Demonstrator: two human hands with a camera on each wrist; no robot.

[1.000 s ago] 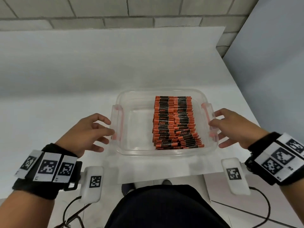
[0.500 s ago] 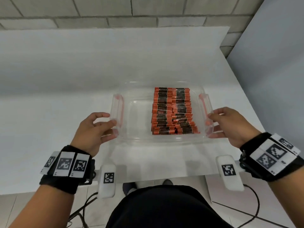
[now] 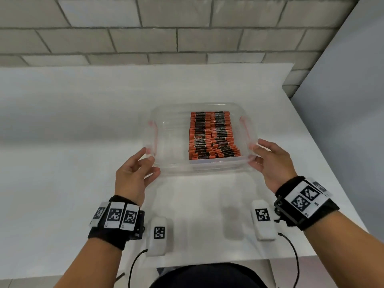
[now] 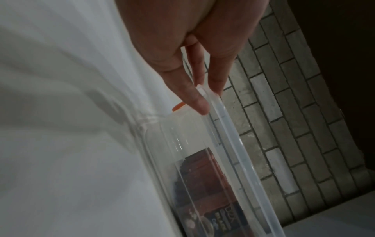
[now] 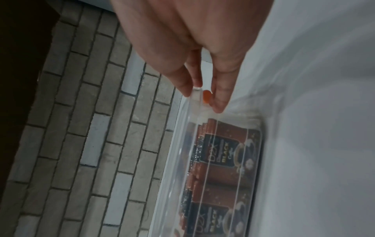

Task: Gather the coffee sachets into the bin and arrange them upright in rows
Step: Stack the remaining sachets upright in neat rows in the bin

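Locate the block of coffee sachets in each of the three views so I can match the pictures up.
Head: coffee sachets stand in rows in the right half of the clear bin, at centre frame.
Left wrist: seen through the bin wall, bottom centre.
Right wrist: seen through the bin wall, lower right of centre.
Shared landmark: the grey brick wall, behind the bin in all three.

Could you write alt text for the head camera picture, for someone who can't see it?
Two hands, left hand and right hand, grip the near corners of a clear bin on a white table. Orange-and-black sachets stand in rows in its right half. A brick wall lies beyond.
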